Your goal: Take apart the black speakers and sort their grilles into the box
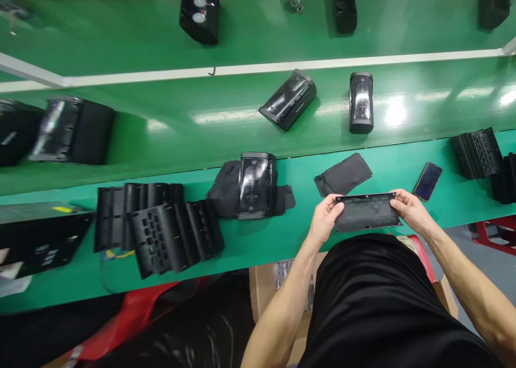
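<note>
Between my hands, at the bench's front edge, is a black rectangular panel (366, 213) with small clips along its rim. My left hand (324, 217) pinches its left end, thumb on the inner face. At the opposite end my right hand (410, 209) grips the upper corner between thumb and fingers. Just beyond the panel lies a loose pile of thin black sheets (343, 174). A black speaker unit (257, 186) with a glossy front rests on more dark sheets (226, 190) to the left.
Stacked black perforated covers (173, 233) occupy the bench at left, with another stack (478, 153) at far right. A phone (428, 181) lies right of my hands. Two speakers (288, 100) sit on the green conveyor (201, 126), bordered by a white rail (258, 66).
</note>
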{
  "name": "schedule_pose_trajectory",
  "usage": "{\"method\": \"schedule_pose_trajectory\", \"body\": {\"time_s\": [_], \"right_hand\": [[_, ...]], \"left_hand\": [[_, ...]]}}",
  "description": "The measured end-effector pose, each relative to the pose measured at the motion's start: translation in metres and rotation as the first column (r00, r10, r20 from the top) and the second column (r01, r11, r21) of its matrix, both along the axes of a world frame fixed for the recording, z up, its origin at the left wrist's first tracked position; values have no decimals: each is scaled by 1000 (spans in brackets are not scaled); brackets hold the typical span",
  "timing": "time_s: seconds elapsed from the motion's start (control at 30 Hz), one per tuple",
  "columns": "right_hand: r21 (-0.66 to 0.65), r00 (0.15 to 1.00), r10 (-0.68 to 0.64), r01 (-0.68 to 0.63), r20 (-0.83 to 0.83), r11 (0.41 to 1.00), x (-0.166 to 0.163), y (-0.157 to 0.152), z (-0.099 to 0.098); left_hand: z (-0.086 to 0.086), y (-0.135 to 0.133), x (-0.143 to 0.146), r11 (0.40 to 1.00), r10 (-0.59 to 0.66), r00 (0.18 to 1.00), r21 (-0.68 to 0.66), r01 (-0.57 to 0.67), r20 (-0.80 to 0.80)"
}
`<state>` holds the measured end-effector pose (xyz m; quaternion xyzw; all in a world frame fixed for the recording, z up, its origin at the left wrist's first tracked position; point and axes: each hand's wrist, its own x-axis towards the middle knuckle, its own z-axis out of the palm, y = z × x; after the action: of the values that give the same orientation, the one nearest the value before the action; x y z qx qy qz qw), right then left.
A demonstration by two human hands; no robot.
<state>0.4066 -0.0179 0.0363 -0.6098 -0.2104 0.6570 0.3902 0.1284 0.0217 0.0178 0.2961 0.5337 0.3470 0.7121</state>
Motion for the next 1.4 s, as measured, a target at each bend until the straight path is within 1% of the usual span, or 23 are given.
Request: {"method": "schedule_pose_trajectory", "body": {"time_s": [0.1, 0.23, 0.37, 0.47, 0.53, 0.67, 0.77, 0.93, 1.03, 1.17, 1.27, 1.4], "right_hand": [[-8, 999, 31, -31, 9, 999, 0, 0, 2], [-6, 998, 51, -50, 38, 999, 1, 0, 6], [-25, 996, 45, -44, 75, 999, 0, 0, 6], [-46, 993, 14, -9, 116, 999, -3, -2, 3], [-37, 992, -1, 5, 126, 999, -4, -4, 1], [-7, 993, 24, -24, 115, 1000, -4, -8, -1], [-10, 991, 52, -51, 121, 999, -2, -10, -2], [4, 984, 80, -82, 160, 997, -2, -8, -5], [7, 983, 90, -92, 162, 996, -3, -8, -6], [-2, 987, 53, -53, 149, 999, -7, -5, -8], [-5, 988, 17, -16, 154, 1000, -10, 0, -10], [-4, 983, 26, -26, 183, 1000, -11, 6, -11]], "left_hand": [[1, 1, 3, 999, -30, 998, 16, 31, -55], [2, 4, 8, 993, -86, 979, 67, 100, -184], [1, 8, 13, 980, -123, 955, 117, 159, -269], [2, 9, 12, 968, -144, 933, 150, 202, -330], [4, 9, 10, 960, -162, 916, 158, 233, -367], [9, 9, 5, 950, -208, 910, 149, 276, -359], [10, 8, 4, 946, -227, 910, 143, 291, -348], [11, 10, 6, 932, -227, 883, 171, 319, -412], [12, 10, 9, 925, -217, 845, 173, 338, -488], [11, 14, 16, 945, -167, 783, 130, 300, -599], [9, 19, 21, 955, -137, 779, 128, 269, -612], [8, 28, 24, 950, -147, 760, 125, 287, -633]]}}
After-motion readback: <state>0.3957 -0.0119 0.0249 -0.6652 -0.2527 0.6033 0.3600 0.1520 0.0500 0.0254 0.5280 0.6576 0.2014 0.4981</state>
